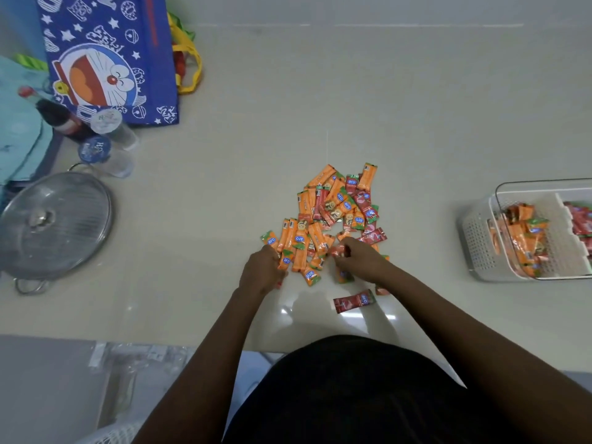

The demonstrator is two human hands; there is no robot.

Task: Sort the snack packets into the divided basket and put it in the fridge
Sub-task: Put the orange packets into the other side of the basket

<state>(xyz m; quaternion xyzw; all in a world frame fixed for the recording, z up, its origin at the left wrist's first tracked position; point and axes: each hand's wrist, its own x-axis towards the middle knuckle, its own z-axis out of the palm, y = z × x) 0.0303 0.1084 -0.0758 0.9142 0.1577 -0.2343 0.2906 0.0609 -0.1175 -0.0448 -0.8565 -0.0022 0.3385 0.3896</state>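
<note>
Your left hand [263,268] sits at the near-left edge of the pile of snack packets [330,216], fingers curled onto orange packets [296,248]; how many they actually pinch is hidden under the knuckles. Your right hand [360,259] rests on the pile's near-right edge, thumb and fingers closed on a small red packet [338,250].

One red packet [354,301] lies alone just nearer you than the pile, apart from it. A few more packets peek out beneath your right wrist, too covered to count.

The divided basket [480,238] stands well to the right of the pile, cut off by the frame edge. Its left compartment holds orange packets, and red ones show beyond the divider; how far it extends cannot be told.

Well to the left of the pile stand a lidded steel pot [54,225], bottles [105,136] and a blue cartoon bag [105,56]. Bare countertop [416,107] spreads between the pile and the basket and behind the pile.
</note>
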